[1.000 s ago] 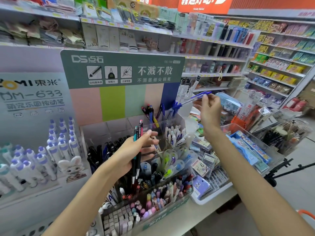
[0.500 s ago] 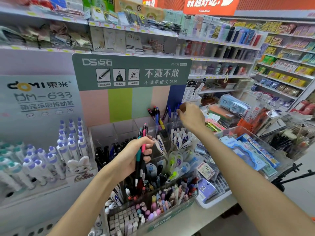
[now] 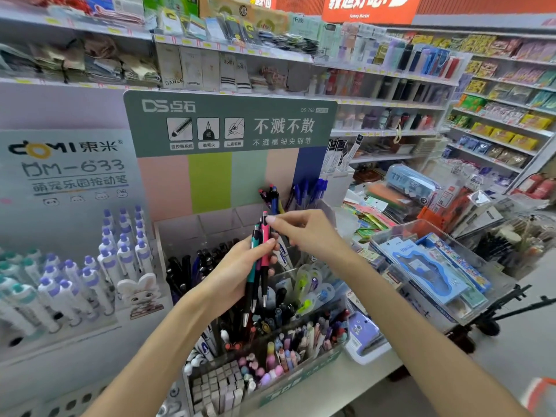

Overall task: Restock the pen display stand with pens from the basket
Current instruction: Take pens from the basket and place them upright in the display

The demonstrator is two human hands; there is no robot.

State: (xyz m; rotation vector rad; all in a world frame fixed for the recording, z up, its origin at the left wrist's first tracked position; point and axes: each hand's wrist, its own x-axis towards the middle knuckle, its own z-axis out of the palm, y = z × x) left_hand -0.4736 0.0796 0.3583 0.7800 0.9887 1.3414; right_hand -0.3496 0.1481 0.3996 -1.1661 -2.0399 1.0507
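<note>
My left hand grips a small bunch of pens, teal and pink with black barrels, upright over the pen display stand. My right hand has come beside them, and its thumb and fingers pinch the top of the pink pen. The stand has clear compartments and a green DS header board. Blue pens stand in its back right compartment, black pens at the left. No basket can be told apart here.
A lavender display of purple-capped pens stands at the left. Clear boxes of stationery sit to the right on the counter. A front tray holds erasers and pastel pens. Store shelves run behind.
My right hand put a blue pen into the back right compartment, then drew back to the pens in my left hand. The left hand kept its bunch and rose slightly.
</note>
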